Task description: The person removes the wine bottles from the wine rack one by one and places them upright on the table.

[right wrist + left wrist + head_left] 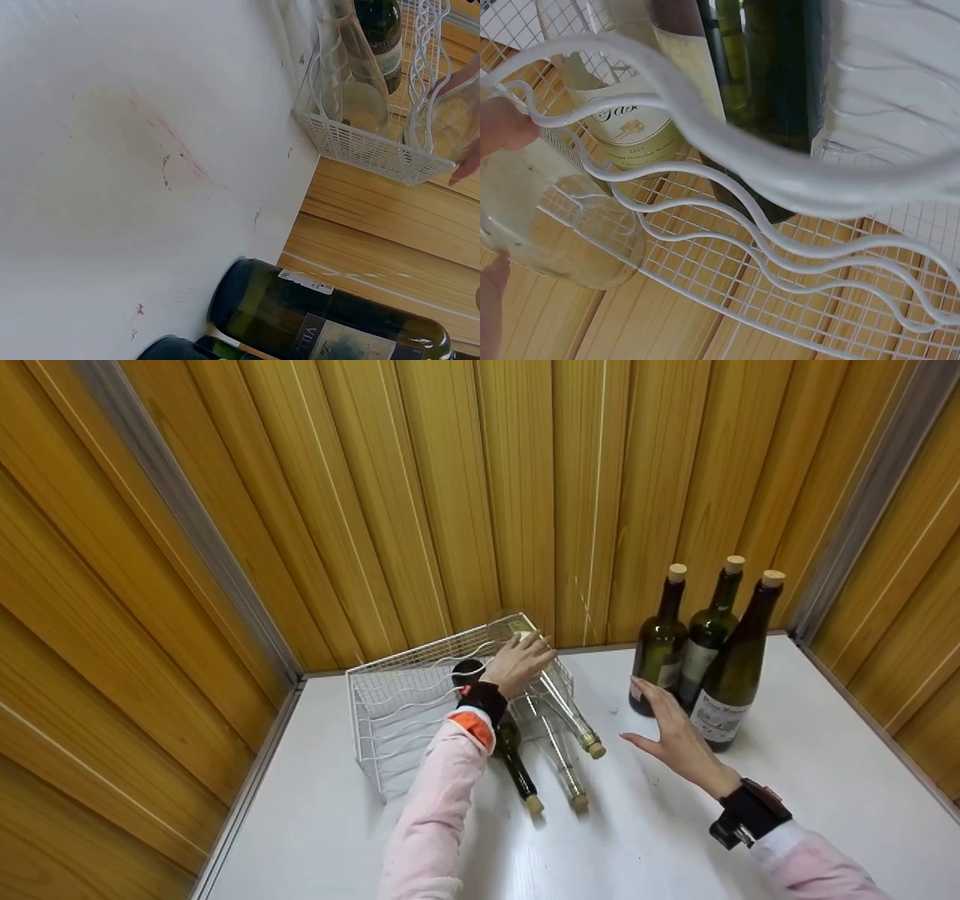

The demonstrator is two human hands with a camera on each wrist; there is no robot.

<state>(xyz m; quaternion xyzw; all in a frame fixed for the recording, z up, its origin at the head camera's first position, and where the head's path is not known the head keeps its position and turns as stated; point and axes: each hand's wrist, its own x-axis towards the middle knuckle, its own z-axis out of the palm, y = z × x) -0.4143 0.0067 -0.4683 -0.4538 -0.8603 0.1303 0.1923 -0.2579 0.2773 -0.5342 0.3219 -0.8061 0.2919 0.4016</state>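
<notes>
Left hand (519, 664) gripping clear bottle (564, 699), rack (427, 656) — partly hidden

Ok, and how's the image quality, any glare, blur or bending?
Head view: wide-angle perspective splays the wall panels outward, with soft glare low on the white tabletop; left wrist view: the nearest rail of the white wire rack is blurred, though "2017" on the wine label is legible; right wrist view: a small highlight marks the green wine bottle near its shoulder.
</notes>
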